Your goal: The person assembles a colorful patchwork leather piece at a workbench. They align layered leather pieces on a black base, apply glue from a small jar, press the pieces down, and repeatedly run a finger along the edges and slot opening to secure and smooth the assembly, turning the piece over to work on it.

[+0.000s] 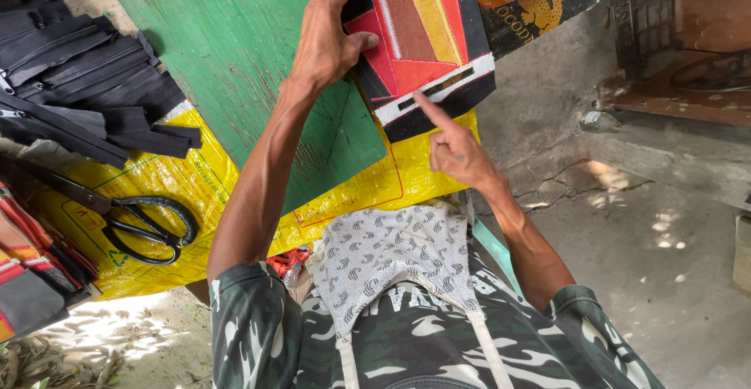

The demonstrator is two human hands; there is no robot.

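Patterned face mask nearest, left hand gripping striped panel, right hand forefinger pressing it

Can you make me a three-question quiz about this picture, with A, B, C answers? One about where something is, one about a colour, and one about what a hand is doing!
1. Where do the scissors lie?
A. On the yellow sheet
B. On the green board
C. On the person's lap

2. What colour are the zippers piled at the left?
A. White
B. Black
C. Green

3. What is the right hand doing?
A. Gripping the scissors
B. Lying flat on the floor
C. Pointing one finger at the slit in the patchwork piece

Answers:
1. A, since yellow shows all around the black handles.
2. B, every strip in the pile is black.
3. C, its forefinger tip meets the slit, while the left hand grips the piece's edge.
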